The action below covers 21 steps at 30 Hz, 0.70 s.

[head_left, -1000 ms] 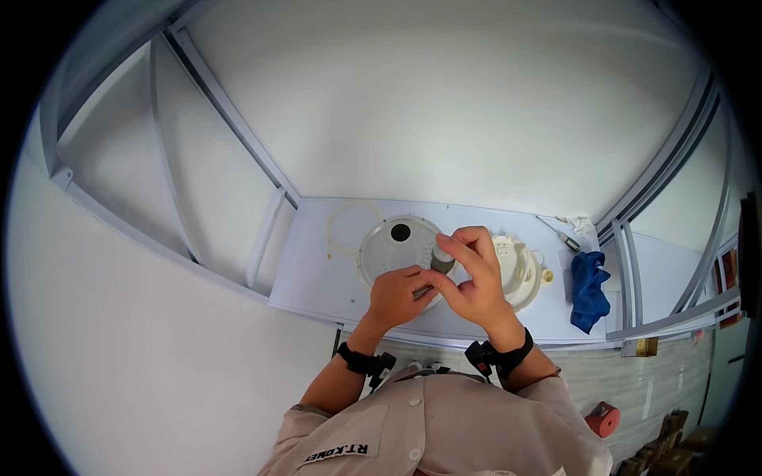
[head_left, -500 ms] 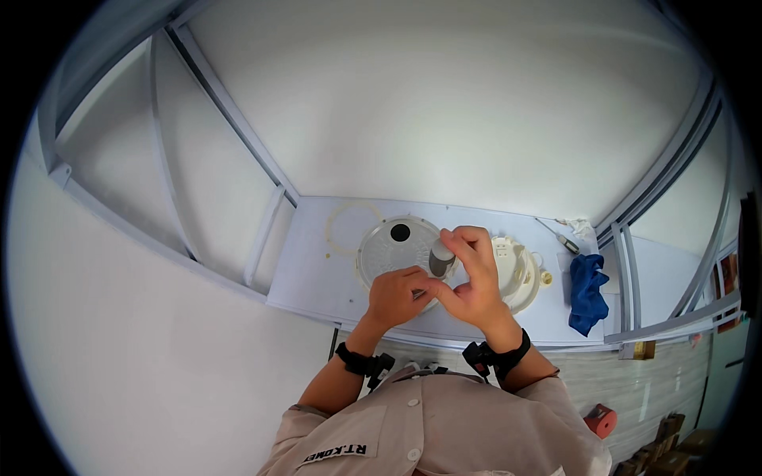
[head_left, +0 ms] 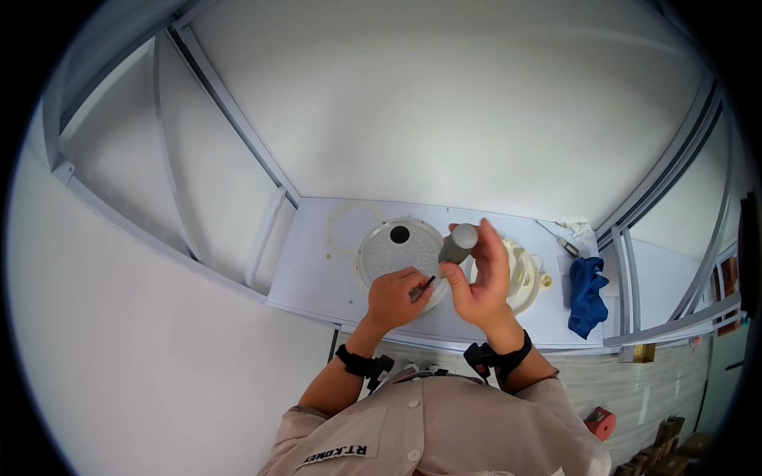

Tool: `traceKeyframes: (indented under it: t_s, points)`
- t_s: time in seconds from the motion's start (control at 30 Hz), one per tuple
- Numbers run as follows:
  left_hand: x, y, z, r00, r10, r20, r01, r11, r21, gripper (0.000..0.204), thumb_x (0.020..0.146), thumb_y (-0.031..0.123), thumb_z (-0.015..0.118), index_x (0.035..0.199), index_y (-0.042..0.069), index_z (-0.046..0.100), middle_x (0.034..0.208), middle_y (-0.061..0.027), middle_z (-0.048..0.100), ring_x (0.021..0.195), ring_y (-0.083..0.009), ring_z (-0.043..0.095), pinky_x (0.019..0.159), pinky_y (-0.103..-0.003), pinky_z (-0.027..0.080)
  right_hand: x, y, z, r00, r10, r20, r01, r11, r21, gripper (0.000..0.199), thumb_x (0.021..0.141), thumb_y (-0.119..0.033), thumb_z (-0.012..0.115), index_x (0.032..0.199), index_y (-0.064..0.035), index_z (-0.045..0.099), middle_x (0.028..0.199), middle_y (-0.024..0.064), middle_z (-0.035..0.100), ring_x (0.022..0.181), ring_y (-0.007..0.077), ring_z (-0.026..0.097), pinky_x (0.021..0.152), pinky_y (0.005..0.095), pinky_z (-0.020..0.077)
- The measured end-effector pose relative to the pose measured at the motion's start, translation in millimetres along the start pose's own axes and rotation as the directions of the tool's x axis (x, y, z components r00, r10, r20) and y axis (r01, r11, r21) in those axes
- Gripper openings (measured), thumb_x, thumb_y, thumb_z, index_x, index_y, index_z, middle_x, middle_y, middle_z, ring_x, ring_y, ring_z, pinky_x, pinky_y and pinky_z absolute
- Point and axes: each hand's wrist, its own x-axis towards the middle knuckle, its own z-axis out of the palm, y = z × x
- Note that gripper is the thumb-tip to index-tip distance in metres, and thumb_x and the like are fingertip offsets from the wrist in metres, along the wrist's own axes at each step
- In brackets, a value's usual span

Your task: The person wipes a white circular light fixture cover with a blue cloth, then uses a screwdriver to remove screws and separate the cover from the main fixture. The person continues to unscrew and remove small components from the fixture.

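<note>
My right hand [head_left: 482, 287] is closed around a grey cylinder [head_left: 455, 248] with a paler round end; it looks like a tool handle, but its kind does not show clearly. It is tilted, with the pale end up. Just left of it, my left hand [head_left: 391, 300] pinches a small dark piece [head_left: 429, 282], partly hidden by the fingers. Beneath both hands lies a round grey-white disc [head_left: 389, 252] with a black round spot [head_left: 399, 235] near its far edge. A cream round housing [head_left: 520, 279] lies right of my right hand.
On the white table [head_left: 309, 278] lie a thin pale ring [head_left: 330, 230] at left, a small yellowish round part [head_left: 545, 281], a screwdriver [head_left: 567, 245] and a crumpled blue cloth [head_left: 587, 297] at right. Metal frame bars [head_left: 627, 278] border the table. A red roll [head_left: 601, 423] sits below.
My right hand has moved slightly away from my left, and the cylinder has tipped so its pale end faces up more. The dark piece in my left fingers now shows.
</note>
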Motion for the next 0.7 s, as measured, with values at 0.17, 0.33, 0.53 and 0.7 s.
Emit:
traceKeyframes:
  t_s: [0.17,0.33,0.53,0.7]
  points:
    - [-0.3,3.6,-2.4,0.999,-0.031,-0.006,0.031,0.997,-0.064,0.012,0.082,0.015,0.080,0.091,0.012,0.072,0.087,0.0005,0.070,0.067,-0.0214,0.070,0.058,-0.034,0.053,2.3,1.2,-8.1,0.995,-0.004,-0.099,0.008,0.999,0.039,0.080,0.096,-0.003,0.074,0.161,0.0053,0.028,0.139,0.0209,0.059,0.123,0.0300,0.065,0.103,0.0418,0.0525]
    - [0.9,6.7,-2.5,1.000,0.007,0.006,-0.007,1.000,-0.001,0.018,0.081,0.022,0.085,0.094,0.013,0.076,0.091,0.0020,0.070,0.070,-0.0200,0.071,0.060,-0.034,0.054,7.4,-6.5,-20.5,0.993,0.057,-0.099,-0.044,0.990,0.132,0.076,0.095,0.002,0.063,0.162,0.0061,0.027,0.132,0.0175,0.058,0.115,0.0255,0.063,0.099,0.0386,0.0518]
    - [-1.7,0.5,3.8,0.991,0.131,-0.025,-0.127,0.986,0.110,0.020,0.081,0.026,0.086,0.099,0.017,0.084,0.091,0.0048,0.070,0.069,-0.0190,0.069,0.061,-0.034,0.053,3.3,-2.6,-32.8,0.963,0.270,0.023,-0.270,0.962,0.032,0.068,0.087,0.002,0.066,0.153,0.0007,0.046,0.114,0.0101,0.059,0.095,0.0177,0.059,0.085,0.0328,0.0509]
    - [-3.3,1.1,2.0,0.985,0.168,0.042,-0.173,0.970,0.172,0.021,0.085,0.027,0.084,0.104,0.017,0.084,0.091,0.0061,0.068,0.073,-0.0176,0.065,0.068,-0.037,0.051,-10.2,30.8,-34.1,0.924,0.305,0.229,-0.229,0.923,-0.309,0.051,0.085,-0.002,0.075,0.135,-0.0061,0.065,0.107,0.0142,0.067,0.082,0.0266,0.065,0.073,0.0352,0.0538]
